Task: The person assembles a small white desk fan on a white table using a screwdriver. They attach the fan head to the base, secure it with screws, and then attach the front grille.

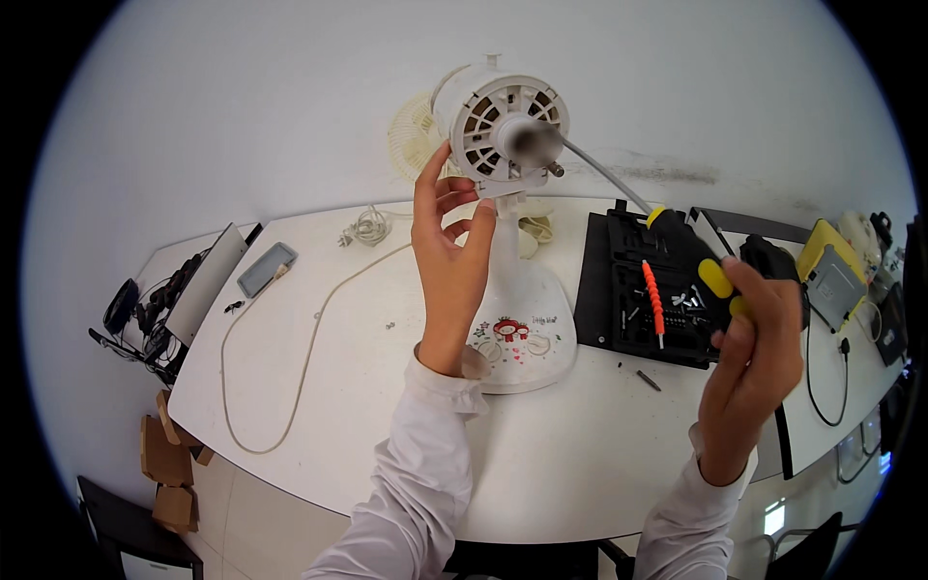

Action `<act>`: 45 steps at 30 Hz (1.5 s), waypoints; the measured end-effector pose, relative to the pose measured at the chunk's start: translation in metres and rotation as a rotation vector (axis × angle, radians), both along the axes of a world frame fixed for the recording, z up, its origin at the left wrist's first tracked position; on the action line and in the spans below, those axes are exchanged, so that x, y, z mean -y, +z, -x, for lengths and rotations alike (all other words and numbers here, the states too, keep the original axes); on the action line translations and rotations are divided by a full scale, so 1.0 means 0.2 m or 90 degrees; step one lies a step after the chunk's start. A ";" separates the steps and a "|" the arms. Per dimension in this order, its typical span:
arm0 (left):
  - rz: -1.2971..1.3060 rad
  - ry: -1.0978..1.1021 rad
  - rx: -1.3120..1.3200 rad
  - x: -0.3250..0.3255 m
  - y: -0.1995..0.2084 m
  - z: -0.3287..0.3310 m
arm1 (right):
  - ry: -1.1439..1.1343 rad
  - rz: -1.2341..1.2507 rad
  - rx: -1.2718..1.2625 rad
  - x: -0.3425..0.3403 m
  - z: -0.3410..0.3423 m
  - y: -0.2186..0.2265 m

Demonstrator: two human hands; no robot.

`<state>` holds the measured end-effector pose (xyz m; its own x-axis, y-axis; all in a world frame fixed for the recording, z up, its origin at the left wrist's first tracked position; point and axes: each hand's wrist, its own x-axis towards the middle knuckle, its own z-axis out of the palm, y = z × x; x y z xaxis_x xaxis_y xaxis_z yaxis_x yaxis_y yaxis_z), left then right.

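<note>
We have a broad white tabletop [541, 459]; on it stands the white plastic electric fan [506, 253], upright, base decorated in red, round slotted motor housing [491, 116] up top. Right of the fan: open black plastic tool case [594, 275]. Behind the housing, to its left: cream round slatted grille [408, 145], partly hidden. Left hand [452, 256] is at the fan's left, fingers loosely bent and well apart, tips against the housing's lower left edge, thumb near its underside; we can't tell how firmly. Right hand [756, 353], right of the fan, has its fingers curled closed around the yellow-and-black handle end of a long metal-shafted screwdriver [681, 239]. Its shaft slants to the back of the housing; blur there, so we can't tell about contact. Left of the fan: grey rectangular tray [267, 270]. Right of it: slim orange ribbed driver [653, 298] over the case, then a small dark metal bit [649, 381].
</note>
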<state>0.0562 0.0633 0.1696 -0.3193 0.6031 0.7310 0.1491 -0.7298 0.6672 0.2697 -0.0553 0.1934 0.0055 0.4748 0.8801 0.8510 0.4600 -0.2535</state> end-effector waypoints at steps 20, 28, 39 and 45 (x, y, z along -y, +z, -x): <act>0.043 -0.069 0.067 -0.01 -0.01 0.01 | 0.138 -0.133 0.009 -0.02 0.04 0.02; 0.059 -0.080 0.088 0.00 -0.01 0.02 | 0.031 -0.096 0.090 -0.01 0.03 0.03; 0.063 -0.080 0.100 0.01 0.01 0.00 | 0.067 -0.037 0.051 0.05 0.06 0.04; 0.063 -0.078 0.098 0.00 0.00 0.01 | 0.072 -0.099 0.091 0.04 0.09 0.02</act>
